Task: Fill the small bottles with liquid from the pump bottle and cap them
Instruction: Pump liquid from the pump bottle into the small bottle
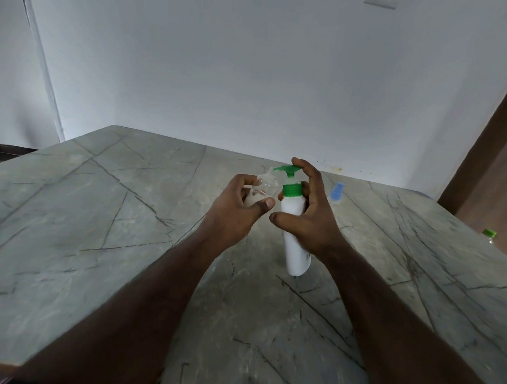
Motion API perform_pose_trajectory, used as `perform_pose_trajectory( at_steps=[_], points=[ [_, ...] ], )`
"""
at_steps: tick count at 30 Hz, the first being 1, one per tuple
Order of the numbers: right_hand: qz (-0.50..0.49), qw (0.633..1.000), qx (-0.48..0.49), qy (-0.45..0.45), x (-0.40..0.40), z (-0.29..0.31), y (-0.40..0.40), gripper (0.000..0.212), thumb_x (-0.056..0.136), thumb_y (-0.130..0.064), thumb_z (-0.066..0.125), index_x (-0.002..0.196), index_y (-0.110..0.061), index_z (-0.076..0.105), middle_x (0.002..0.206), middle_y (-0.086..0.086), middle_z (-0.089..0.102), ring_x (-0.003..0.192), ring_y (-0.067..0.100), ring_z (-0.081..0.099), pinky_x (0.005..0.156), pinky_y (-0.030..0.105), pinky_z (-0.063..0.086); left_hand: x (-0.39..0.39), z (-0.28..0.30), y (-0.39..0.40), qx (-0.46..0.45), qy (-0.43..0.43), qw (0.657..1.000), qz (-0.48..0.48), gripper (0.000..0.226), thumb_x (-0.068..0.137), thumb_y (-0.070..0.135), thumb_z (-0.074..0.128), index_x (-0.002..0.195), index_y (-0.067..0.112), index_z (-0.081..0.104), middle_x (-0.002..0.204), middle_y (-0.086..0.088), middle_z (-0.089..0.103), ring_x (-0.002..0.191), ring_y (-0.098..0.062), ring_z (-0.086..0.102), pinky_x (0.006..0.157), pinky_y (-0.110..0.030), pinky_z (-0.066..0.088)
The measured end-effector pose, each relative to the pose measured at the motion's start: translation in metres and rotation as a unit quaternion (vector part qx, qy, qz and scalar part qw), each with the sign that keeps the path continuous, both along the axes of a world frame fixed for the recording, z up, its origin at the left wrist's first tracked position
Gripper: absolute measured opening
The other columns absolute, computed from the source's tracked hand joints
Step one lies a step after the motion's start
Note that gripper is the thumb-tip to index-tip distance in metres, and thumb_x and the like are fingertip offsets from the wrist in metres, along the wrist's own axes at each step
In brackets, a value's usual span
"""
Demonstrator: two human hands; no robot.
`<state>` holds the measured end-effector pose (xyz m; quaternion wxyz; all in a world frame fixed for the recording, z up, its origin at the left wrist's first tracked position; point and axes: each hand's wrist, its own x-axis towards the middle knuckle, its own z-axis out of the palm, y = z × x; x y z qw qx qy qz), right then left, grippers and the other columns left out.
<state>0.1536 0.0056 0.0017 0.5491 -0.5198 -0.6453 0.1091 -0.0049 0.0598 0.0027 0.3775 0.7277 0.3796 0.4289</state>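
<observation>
Right hand [309, 217] grips unlabelled pump bottle [295, 243].

A grey marble-patterned table [99, 228] with dark veins spreads under everything; behind it a white wall [251, 75], a brown wooden door frame [486, 149] at right

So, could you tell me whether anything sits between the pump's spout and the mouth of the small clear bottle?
Nothing visible does. The left hand holds the small clear bottle with its open mouth right at the green spout of the pump bottle, while the right hand presses the pump head.
</observation>
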Motion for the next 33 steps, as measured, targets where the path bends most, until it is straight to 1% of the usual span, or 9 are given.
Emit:
perform_pose_trajectory(
  at_steps=[5, 7, 9, 12, 15, 19, 22, 29, 33],
  points=[
    [-0.005, 1.0, -0.003, -0.007, -0.0005, -0.0006, 0.0006, 0.1, 0.067, 0.002, 0.083, 0.139, -0.043, 0.029, 0.121, -0.037, 0.047, 0.1, 0.003, 0.061, 0.076, 0.015, 0.053, -0.0002, -0.0002, 0.0007, -0.004, -0.004, 1.0, 0.003, 0.053, 0.092, 0.036, 0.07, 0.137, 0.025, 0.045, 0.138, -0.001, 0.062, 0.111, -0.016, 0.065, 0.086, -0.028, 0.058],
    [-0.001, 1.0, -0.002, -0.004, -0.0013, -0.0001, 0.0001, 0.098, 0.067, 0.002, 0.083, 0.139, -0.039, 0.031, 0.124, -0.028, 0.05, 0.1, 0.005, 0.061, 0.076, 0.016, 0.054, -0.0005, -0.0002, 0.0011, -0.005, -0.006, 1.0, 0.004, 0.052, 0.092, 0.035, 0.07, 0.137, 0.025, 0.045, 0.137, -0.001, 0.062, 0.111, -0.016, 0.065, 0.086, -0.028, 0.057],
    [0.001, 1.0, 0.001, -0.003, -0.0017, 0.0004, -0.0001, 0.096, 0.066, 0.003, 0.083, 0.139, -0.036, 0.033, 0.125, -0.019, 0.053, 0.1, 0.006, 0.062, 0.076, 0.018, 0.055, -0.0004, -0.0002, 0.0009, -0.007, -0.007, 1.0, 0.005, 0.052, 0.092, 0.035, 0.07, 0.137, 0.025, 0.045, 0.139, -0.002, 0.061, 0.113, -0.018, 0.065, 0.091, -0.033, 0.058],
    [-0.008, 1.0, 0.003, -0.001, -0.0016, 0.0013, 0.0003, 0.09, 0.065, 0.0, 0.083, 0.134, -0.035, 0.037, 0.119, -0.021, 0.055, 0.096, 0.006, 0.063, 0.073, 0.019, 0.055, 0.0001, -0.0012, 0.0012, -0.005, -0.001, 1.0, 0.005, 0.053, 0.091, 0.035, 0.072, 0.136, 0.024, 0.046, 0.138, -0.002, 0.061, 0.113, -0.018, 0.064, 0.094, -0.037, 0.058],
    [-0.013, 1.0, 0.0, 0.001, -0.0011, 0.0015, 0.0004, 0.086, 0.066, -0.001, 0.083, 0.13, -0.037, 0.038, 0.117, -0.013, 0.056, 0.092, 0.007, 0.063, 0.072, 0.022, 0.055, -0.0007, -0.0027, 0.0022, -0.005, -0.001, 1.0, 0.002, 0.054, 0.09, 0.036, 0.073, 0.136, 0.025, 0.047, 0.135, -0.001, 0.063, 0.11, -0.016, 0.065, 0.092, -0.037, 0.059],
    [-0.014, 1.0, -0.002, -0.008, -0.0017, 0.0006, 0.0007, 0.093, 0.065, -0.008, 0.083, 0.137, -0.038, 0.033, 0.124, -0.015, 0.054, 0.098, 0.009, 0.063, 0.077, 0.026, 0.058, -0.0018, -0.0035, 0.0029, -0.007, -0.007, 1.0, 0.0, 0.053, 0.091, 0.035, 0.072, 0.136, 0.025, 0.046, 0.133, 0.0, 0.063, 0.107, -0.014, 0.065, 0.09, -0.035, 0.059],
    [-0.012, 1.0, -0.003, -0.01, -0.0019, 0.0005, 0.0001, 0.095, 0.064, -0.012, 0.082, 0.141, -0.035, 0.032, 0.129, -0.007, 0.053, 0.1, 0.013, 0.062, 0.081, 0.029, 0.058, -0.0022, -0.0036, 0.003, -0.007, -0.011, 1.0, -0.002, 0.051, 0.091, 0.036, 0.072, 0.134, 0.027, 0.046, 0.13, 0.001, 0.063, 0.104, -0.011, 0.065, 0.089, -0.034, 0.059],
    [-0.009, 1.0, 0.003, -0.005, -0.0011, 0.0015, 0.0008, 0.091, 0.066, 0.001, 0.083, 0.136, -0.035, 0.037, 0.121, -0.017, 0.055, 0.096, 0.007, 0.063, 0.074, 0.021, 0.056, -0.0021, -0.0025, 0.002, -0.009, -0.014, 1.0, 0.0, 0.051, 0.091, 0.036, 0.072, 0.134, 0.026, 0.047, 0.131, -0.001, 0.064, 0.107, -0.014, 0.066, 0.091, -0.039, 0.059],
    [-0.011, 1.0, 0.01, 0.0, -0.0008, 0.0017, -0.0006, 0.085, 0.067, 0.001, 0.083, 0.132, -0.031, 0.039, 0.12, -0.012, 0.055, 0.092, 0.006, 0.063, 0.071, 0.019, 0.054, -0.002, -0.0029, 0.0017, -0.008, -0.01, 1.0, -0.003, 0.051, 0.091, 0.035, 0.073, 0.134, 0.025, 0.047, 0.133, -0.001, 0.064, 0.107, -0.015, 0.066, 0.09, -0.037, 0.059]
  ],
)
